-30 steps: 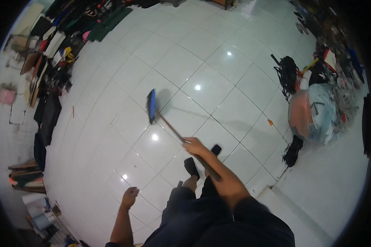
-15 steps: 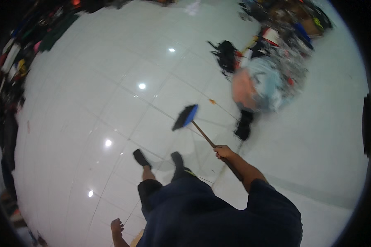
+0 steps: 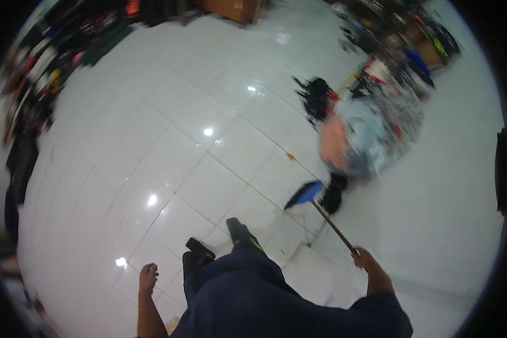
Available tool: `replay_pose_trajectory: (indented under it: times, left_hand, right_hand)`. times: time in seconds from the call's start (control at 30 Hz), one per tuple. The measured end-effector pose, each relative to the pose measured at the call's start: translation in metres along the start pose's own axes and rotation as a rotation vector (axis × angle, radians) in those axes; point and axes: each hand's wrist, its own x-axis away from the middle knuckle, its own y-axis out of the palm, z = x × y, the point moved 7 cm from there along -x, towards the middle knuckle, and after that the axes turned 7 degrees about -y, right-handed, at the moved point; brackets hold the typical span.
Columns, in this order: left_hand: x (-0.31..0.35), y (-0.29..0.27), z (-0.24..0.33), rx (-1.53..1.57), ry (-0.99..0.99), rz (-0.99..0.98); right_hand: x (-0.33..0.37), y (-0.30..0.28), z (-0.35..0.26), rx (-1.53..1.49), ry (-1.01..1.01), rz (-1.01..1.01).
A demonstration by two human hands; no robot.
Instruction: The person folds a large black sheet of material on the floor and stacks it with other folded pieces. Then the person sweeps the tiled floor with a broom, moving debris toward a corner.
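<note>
My right hand (image 3: 364,258) is closed around the upper part of a broom's brown handle. The broom (image 3: 309,194) has a blue head with dark bristles. Its head is low over the tiles, beside a pair of dark shoe-like items (image 3: 333,197); I cannot tell whether they touch. My left hand (image 3: 148,278) hangs at my side, holding nothing, its fingers loosely curled and a little apart. My two feet in dark footwear (image 3: 238,228) are on the floor between my hands.
On the right lies a heap with a pale blue and orange plastic bag (image 3: 357,141), and a black strapped item (image 3: 318,98) beside it. An orange scrap (image 3: 290,157) lies on the white tiles (image 3: 208,191). A cardboard box (image 3: 231,8) stands far off; cluttered goods (image 3: 45,67) line the left.
My right hand has swung the broom to the right, bringing its head close to the dark shoe-like items. My left hand has risen a little. My feet have shifted and the view has moved.
</note>
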Motion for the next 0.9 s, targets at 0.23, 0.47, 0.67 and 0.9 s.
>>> replay_pose_trajectory:
  times: [0.23,0.47,0.67,0.9]
  left_hand:
    - [0.027,-0.046,-0.123,0.289,-0.011,0.204]
    - [0.057,0.044,-0.309,0.487,-0.286,0.354]
    - [0.124,0.118,-0.498,1.038,-0.989,0.108]
    - [0.127,-0.028,-0.591,1.311,-0.889,0.551]
  right_hand:
    - [-0.052,0.044,-0.133,0.773,0.076,-0.309]
    - [-0.039,0.390,-0.476,0.383,-0.259,-0.751]
    - [0.096,0.609,-0.612,0.889,-0.331,-0.972]
    - [0.183,0.821,-0.678,1.183,-0.341,-0.959]
